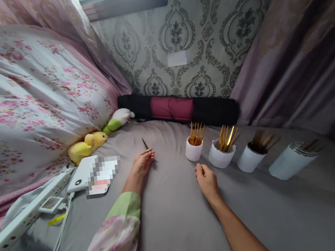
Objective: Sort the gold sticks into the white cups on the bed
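Observation:
My left hand (143, 162) pinches a thin pointed stick (146, 144), dark toward its tip with a gold-coloured part near the fingers. Its tip points up and away from me. My right hand (207, 177) is closed with its fingers curled, low over the grey sheet, and nothing shows sticking out of it. Just beyond it stands a small white cup (194, 152) with several thin gold-brown sticks. To its right is a wider white cup (222, 158) of similar sticks. Further right are a white cup (251, 162) and a pale jar (291, 165), both tilted in view, with darker sticks.
A grey sheet (173, 222) covers the surface. At left lie a power strip (28, 216), a white power bank (83, 174), a blurred-out flat item (103, 176), cables and plush toys (89, 145). A black and maroon roll (173, 108) lies along the patterned wall.

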### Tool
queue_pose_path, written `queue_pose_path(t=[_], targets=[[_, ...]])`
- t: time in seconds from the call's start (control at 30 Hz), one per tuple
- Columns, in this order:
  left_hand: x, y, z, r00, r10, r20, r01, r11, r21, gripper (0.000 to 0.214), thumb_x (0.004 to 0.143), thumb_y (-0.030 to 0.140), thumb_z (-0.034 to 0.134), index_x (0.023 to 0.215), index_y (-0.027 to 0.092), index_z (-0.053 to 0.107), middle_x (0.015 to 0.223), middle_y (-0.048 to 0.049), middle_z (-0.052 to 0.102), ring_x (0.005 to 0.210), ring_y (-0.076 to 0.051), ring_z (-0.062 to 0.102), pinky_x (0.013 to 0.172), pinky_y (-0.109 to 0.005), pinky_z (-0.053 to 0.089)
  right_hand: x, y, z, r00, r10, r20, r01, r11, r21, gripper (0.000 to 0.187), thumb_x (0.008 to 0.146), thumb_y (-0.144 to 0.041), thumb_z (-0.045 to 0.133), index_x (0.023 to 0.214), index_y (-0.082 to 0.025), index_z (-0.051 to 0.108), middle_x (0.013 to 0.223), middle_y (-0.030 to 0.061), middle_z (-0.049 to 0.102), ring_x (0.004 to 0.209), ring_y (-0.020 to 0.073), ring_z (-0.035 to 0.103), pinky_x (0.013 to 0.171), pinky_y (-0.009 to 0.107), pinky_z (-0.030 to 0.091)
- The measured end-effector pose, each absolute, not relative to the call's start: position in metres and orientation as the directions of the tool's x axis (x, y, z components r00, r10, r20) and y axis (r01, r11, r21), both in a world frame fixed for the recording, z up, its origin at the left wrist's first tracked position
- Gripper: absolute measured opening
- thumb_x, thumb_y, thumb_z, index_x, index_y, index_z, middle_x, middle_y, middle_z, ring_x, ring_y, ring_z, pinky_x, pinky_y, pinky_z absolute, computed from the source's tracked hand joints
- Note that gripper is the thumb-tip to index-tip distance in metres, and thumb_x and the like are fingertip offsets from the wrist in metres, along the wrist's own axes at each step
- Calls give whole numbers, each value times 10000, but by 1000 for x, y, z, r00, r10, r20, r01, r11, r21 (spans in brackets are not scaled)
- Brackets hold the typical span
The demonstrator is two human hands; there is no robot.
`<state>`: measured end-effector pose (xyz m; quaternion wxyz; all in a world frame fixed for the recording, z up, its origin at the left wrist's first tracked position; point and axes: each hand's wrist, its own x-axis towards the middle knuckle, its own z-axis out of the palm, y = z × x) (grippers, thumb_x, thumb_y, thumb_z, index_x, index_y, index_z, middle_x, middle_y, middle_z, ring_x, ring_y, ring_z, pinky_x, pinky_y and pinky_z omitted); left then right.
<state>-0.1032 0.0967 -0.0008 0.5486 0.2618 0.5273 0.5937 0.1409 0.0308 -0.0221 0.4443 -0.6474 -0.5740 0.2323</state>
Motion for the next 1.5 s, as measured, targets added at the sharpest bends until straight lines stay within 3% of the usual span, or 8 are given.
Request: queue_pose_path(t=[0.3, 0.7, 1.13, 1.5], targets=[[-81, 72, 6, -201, 938, -283, -505, 149, 850, 131, 709, 52, 554, 816, 99, 613, 725, -52, 621, 569, -54, 549, 548, -154, 460, 140, 30, -21, 218, 950, 221, 536, 73, -841, 441, 840, -484, 291, 734, -168, 579, 644, 62, 612, 566, 144, 523, 526, 224, 354], [-55, 50, -3, -150, 967, -205, -499, 105, 860, 197, 685, 173, 626, 871, 111, 612, 760, -57, 615, 581, -60, 538, 517, -174, 428, 141, 28, -20, 217, 947, 236, 535, 87, -840, 430, 842, -455, 289, 751, -168, 597, 640, 47, 612, 553, 134, 522, 512, 220, 348], [-23, 21, -4, -92, 987, -129, -368, 87, 926, 353, 654, 342, 659, 940, 137, 625, 771, -60, 622, 572, -73, 532, 510, -192, 413, 139, 28, -19, 212, 953, 216, 501, 84, -861, 407, 844, -456, 302, 729, -172, 570, 582, 26, 571, 538, 137, 501, 522, 220, 341], [-13, 8, -2, -84, 993, -81, -257, 57, 965, 428, 681, 385, 618, 1007, 109, 594, 769, -54, 613, 569, -85, 518, 500, -202, 412, 139, 26, -19, 219, 952, 215, 451, 97, -887, 400, 833, -467, 334, 707, -172, 573, 562, 9, 566, 497, 120, 487, 505, 217, 342]])
